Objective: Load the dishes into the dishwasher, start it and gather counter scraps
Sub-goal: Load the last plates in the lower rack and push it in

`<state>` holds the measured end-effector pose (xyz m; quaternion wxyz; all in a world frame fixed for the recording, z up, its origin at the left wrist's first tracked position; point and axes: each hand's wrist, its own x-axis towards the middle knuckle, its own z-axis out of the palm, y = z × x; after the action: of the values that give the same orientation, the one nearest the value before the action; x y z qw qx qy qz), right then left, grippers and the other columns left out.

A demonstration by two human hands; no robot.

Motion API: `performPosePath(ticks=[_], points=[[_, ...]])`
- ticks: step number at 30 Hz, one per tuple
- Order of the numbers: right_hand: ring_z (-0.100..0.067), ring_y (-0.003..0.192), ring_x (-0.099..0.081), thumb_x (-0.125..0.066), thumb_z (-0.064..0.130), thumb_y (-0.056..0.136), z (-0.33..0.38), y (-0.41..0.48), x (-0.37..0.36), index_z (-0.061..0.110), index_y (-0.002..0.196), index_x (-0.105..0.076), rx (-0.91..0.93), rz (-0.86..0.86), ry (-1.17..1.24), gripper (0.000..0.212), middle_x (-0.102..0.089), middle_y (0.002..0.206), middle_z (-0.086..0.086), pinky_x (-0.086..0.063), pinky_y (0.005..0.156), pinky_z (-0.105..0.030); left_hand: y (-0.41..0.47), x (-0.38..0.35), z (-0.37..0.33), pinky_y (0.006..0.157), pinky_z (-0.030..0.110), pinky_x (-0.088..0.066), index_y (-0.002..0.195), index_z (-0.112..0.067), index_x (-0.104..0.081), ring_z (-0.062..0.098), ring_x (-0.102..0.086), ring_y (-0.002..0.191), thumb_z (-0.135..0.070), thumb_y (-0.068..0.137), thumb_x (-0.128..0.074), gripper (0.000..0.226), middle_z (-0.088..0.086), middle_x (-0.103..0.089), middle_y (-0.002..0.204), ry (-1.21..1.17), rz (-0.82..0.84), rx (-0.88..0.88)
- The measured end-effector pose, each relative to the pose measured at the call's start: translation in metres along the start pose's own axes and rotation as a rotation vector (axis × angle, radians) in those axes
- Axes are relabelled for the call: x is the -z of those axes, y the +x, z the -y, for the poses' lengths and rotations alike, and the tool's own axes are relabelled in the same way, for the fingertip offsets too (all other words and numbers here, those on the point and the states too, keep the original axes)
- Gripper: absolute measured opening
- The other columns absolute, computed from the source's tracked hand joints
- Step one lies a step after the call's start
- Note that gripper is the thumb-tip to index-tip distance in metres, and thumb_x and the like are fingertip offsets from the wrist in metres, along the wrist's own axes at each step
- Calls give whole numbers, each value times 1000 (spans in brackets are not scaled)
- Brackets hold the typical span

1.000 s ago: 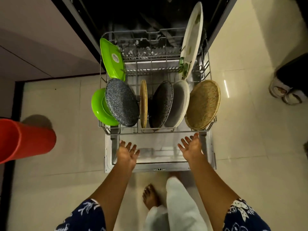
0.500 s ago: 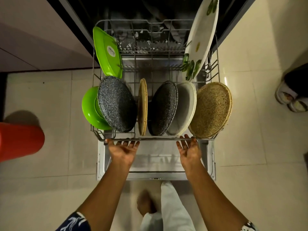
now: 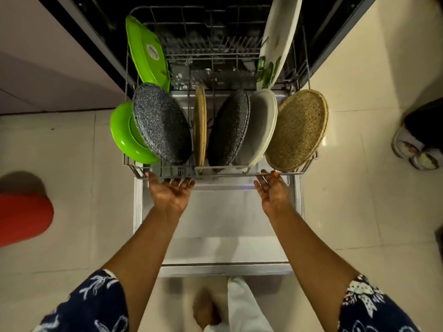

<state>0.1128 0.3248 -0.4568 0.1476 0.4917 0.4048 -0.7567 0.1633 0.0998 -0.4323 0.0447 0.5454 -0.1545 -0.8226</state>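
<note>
One red bin (image 3: 24,219) sits on the floor at the far left, well apart from the dishwasher. The lower rack (image 3: 225,174) stands out over the open door (image 3: 223,236), its back part under the dark tub. Near the rack's front left corner a green bowl (image 3: 122,135) stands on edge, and a green oblong dish (image 3: 146,51) leans behind it along the left edge. Just right of the bowl, and overlapping it, is a dark speckled plate (image 3: 160,123). Next come a tan plate (image 3: 200,125) seen edge-on, a second dark plate (image 3: 227,130) and a white plate (image 3: 261,125) close against it. A tan speckled plate (image 3: 299,130) fills the front right corner. Behind it, at the right edge, a tall white platter (image 3: 280,32) with green leaf print stands tilted.

The left hand (image 3: 171,192) is at the front rail, left of middle, with its fingers straight and spread and their tips touching the wire. The right hand (image 3: 273,190) meets the same rail near the right corner, fingers straight and loosely apart. Neither hand curls round the rail. A pair of shoes (image 3: 417,152) lies on the floor at the far right.
</note>
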Motion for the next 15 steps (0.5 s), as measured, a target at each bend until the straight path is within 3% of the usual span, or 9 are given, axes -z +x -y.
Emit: performPosePath(ticks=[3,5,8,9,12,15], points=[[-13,58,-70,-24,19,104,19,16,-15,13,99,-53,-38,75,2,30,-71,79,-4,-56,55,-26,20,-18,-9,102,54,-32,144,-10,-33,38,-49,116,-58,93,-37,70,18,-50,117,45,39,-41],[-15,57,-70,-24,19,104,32,25,-27,11,97,-56,-38,105,-36,34,-70,80,-6,-57,63,-30,31,-32,-15,108,53,-30,136,-7,-41,37,-52,113,-57,94,-34,66,18,-53,105,70,60,-52],[-19,62,-70,-28,17,103,49,33,-52,8,92,-55,10,94,-106,31,-66,93,-13,-58,67,-33,42,-53,-23,111,52,-25,146,-6,-27,39,-41,127,-61,92,-33,78,21,-50,125,83,93,-40],[-21,69,-71,-27,16,103,54,36,-59,6,96,-55,19,107,-119,31,-65,101,-15,-58,68,-32,47,-59,-26,111,53,-25,148,-7,-22,40,-39,130,-63,91,-33,81,21,-46,134,92,103,-38],[-30,109,-61,-20,13,103,69,43,-78,-1,120,-50,32,157,-180,37,-57,123,-19,-48,92,-37,61,-78,-35,110,56,-25,149,-8,-21,44,-36,132,-70,87,-36,89,20,-36,146,155,138,-53],[-35,116,-56,-19,13,103,82,49,-98,-5,128,-44,73,178,-209,40,-54,128,-22,-46,93,-39,75,-99,-44,108,55,-28,148,-10,-27,43,-43,128,-70,88,-33,84,21,-46,136,212,172,-85]])
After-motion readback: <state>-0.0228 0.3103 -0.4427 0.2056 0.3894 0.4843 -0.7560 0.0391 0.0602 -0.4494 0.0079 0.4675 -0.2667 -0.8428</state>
